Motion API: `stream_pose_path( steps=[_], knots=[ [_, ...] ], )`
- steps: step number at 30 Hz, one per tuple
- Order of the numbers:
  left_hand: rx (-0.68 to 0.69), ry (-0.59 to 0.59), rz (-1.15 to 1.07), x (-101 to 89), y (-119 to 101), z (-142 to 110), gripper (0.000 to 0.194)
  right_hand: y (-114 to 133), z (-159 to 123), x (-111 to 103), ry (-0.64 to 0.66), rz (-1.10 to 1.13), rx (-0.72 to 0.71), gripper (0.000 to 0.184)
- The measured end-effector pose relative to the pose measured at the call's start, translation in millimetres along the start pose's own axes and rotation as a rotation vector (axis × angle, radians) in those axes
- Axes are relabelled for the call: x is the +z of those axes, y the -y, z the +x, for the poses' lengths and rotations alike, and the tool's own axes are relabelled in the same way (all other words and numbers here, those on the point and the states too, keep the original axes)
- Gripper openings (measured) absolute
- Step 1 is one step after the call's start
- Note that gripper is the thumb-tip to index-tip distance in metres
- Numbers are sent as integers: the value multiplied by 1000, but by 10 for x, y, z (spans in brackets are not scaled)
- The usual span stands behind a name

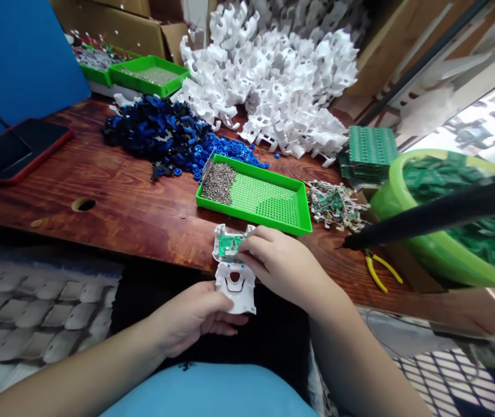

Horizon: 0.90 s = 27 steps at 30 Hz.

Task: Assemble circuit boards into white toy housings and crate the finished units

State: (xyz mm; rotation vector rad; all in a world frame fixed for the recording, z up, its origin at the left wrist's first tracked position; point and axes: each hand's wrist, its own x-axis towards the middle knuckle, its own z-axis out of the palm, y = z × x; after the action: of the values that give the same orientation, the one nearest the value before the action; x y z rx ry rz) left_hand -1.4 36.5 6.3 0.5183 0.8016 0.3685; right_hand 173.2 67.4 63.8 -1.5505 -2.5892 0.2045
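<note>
My left hand [195,315] is closed around the lower end of a white plastic housing [235,284], holding it just in front of the table edge. My right hand [275,258] pinches a small green circuit board [228,245] that sits in the upper part of the housing. Beyond my hands stands a green perforated tray [268,200] with a heap of small metal screws [217,182] at its left end.
A wooden table [112,197] carries piles of white housings [282,81], blue and black parts [164,130], stacked green boards [371,147], a green basin [425,243] of boards, yellow pliers [380,269], a phone [10,150], more green trays [147,75]. A black hanging tool [438,211] crosses right.
</note>
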Motion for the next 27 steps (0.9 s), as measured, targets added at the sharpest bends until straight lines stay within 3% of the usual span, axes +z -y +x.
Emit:
stream_pose_path(
  steps=[3,7,12,18,21,24,27],
  knots=[
    [83,12,24,-38,50,-18,32,74,-73,7,35,-34,-24,10],
    [198,30,60,-89,137,-10,45,146,-180,72,-15,-96,-36,12],
    [255,75,108,-98,250,4,64,216,-303,167,-100,-192,-74,8],
    [312,111,168,-77,303,-59,80,284,-435,242,-199,-153,-63,8],
    [339,138,198,-105,327,-102,78,307,-486,261,-229,-117,-45,10],
    [349,185,33,-106,330,-117,68,334,-528,284,-239,-92,-39,11],
    [330,93,-190,-58,320,-98,48,369,-558,314,-232,-72,-43,10]
  ],
)
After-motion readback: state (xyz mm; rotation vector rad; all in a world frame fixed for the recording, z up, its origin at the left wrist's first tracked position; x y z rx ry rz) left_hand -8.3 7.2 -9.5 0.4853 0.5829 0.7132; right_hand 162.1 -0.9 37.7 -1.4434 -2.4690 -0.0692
